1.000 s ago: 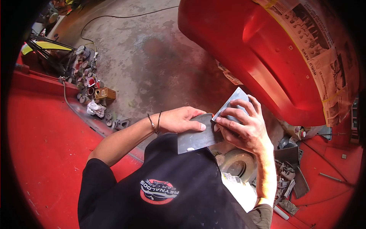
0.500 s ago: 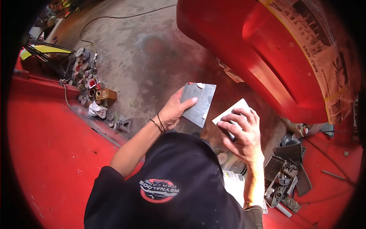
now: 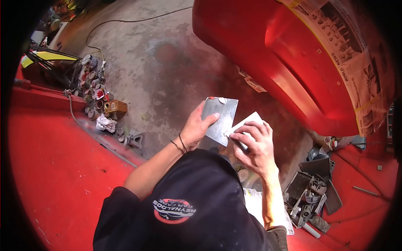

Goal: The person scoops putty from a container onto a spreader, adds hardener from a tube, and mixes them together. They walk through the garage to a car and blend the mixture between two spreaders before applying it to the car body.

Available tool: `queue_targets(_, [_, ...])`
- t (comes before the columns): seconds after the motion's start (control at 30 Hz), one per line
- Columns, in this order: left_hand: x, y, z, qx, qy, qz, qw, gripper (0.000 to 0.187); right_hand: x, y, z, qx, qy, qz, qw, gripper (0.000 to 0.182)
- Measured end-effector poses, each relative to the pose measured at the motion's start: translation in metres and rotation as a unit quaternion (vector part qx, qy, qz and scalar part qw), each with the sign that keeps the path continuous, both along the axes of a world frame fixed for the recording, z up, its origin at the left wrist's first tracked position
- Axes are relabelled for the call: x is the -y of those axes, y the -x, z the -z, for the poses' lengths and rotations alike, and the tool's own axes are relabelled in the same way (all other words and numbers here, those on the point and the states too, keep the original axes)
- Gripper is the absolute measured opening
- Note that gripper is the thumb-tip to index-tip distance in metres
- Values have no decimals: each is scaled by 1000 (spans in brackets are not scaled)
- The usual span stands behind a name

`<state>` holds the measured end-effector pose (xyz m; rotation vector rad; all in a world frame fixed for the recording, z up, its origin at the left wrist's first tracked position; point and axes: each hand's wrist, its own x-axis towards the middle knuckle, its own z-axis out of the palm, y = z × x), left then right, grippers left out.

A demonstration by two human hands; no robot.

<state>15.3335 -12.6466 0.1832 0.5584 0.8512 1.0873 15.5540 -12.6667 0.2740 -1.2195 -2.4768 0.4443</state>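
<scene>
My left hand (image 3: 195,127) is closed on a flat metal plate (image 3: 222,121), thumb lying across its top face. At the plate's far edge sit a pale dab of putty (image 3: 222,101) and a small red dab (image 3: 211,98). My right hand (image 3: 258,148) grips a white, flat-edged spreader (image 3: 250,120), fingers on top. The spreader's left corner meets the plate's right edge, where a little pale putty (image 3: 226,134) shows. My right palm and the underside of the spreader are hidden.
A red car panel (image 3: 251,46) edged with taped newspaper (image 3: 366,88) stands ahead on the right. Cans and a yellow-brown tin (image 3: 116,107) line the left, beside a hose (image 3: 74,109). Dusty parts (image 3: 312,196) lie at lower right, by a red surface (image 3: 364,209).
My right hand has moved left with the spreader, bringing its corner to the plate's right edge. The plate has shifted slightly toward me.
</scene>
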Motion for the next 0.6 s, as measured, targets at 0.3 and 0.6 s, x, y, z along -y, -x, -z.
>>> queue_targets(0.3, [6, 1, -16, 109, 138, -25, 984, 39, 16, -4, 30, -102, 51, 64, 991, 42])
queue_targets(0.6, [10, -9, 3, -100, -61, 19, 993, 44, 9, -2, -3, 22, -22, 69, 997, 30])
